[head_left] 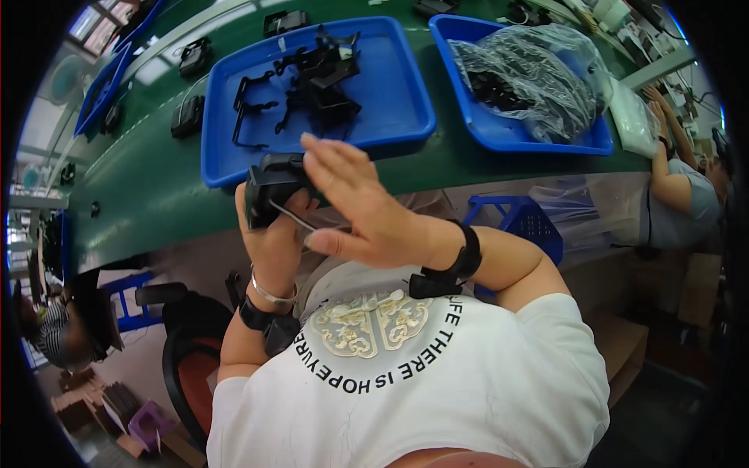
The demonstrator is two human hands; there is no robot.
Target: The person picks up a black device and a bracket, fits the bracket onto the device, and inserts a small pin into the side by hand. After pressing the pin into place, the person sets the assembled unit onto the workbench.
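Beside the near edge of the bench, my left hand (273, 243) is wrapped round a black plastic box-shaped device (265, 191) and holds it up. A thin grey cable (290, 212) trails from the device toward my right thumb. My right hand (365, 204) is open, its fingers stretched out and its thumb apart. Its fingers are at the device's right side; whether they press on it I cannot tell. Just beyond the device, a blue tray (394, 78) carries several loose black plastic brackets (320, 86), piled toward its middle.
A second blue tray (558, 146), at the right, contains a clear plastic bag (546, 66) over black parts. Similar black devices (187, 117) lie along the green bench (140, 175) at the left. A blue stool (527, 222) stands under the bench; another person (679, 187) is at far right.
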